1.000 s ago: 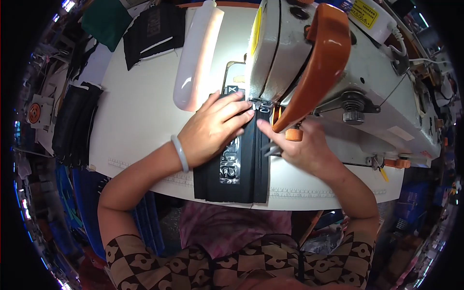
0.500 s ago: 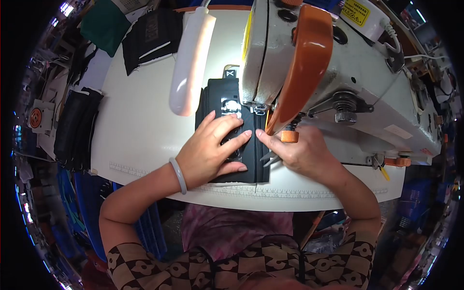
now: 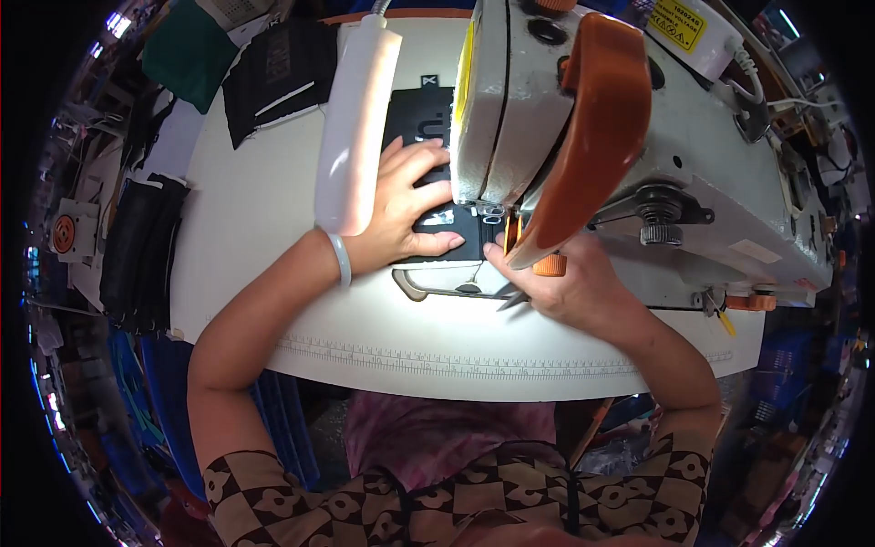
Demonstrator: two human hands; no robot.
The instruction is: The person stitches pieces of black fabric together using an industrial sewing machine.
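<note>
A black fabric piece [image 3: 419, 114] with pale print lies on the white table, partly under the head of a sewing machine [image 3: 510, 109]. My left hand [image 3: 401, 205] rests flat on the fabric with its fingers spread, and a pale bangle circles that wrist. Beside the presser foot [image 3: 492, 211], my right hand [image 3: 570, 278] touches the fabric's right edge with a fingertip. Dark-bladed scissors [image 3: 515, 298] stick out from under its curled fingers, which the orange lever partly covers.
A white lamp [image 3: 355, 137] hangs left of the machine. Stacked black pieces [image 3: 141, 251] lie at the table's left edge, more black fabric [image 3: 278, 77] and a green cloth [image 3: 189, 55] at the back left. A printed ruler [image 3: 437, 365] runs along the front edge.
The black fabric has moved away from the body, under the machine head, and my left hand has moved forward with it. The metal plate in the table now shows. My right hand has barely moved.
</note>
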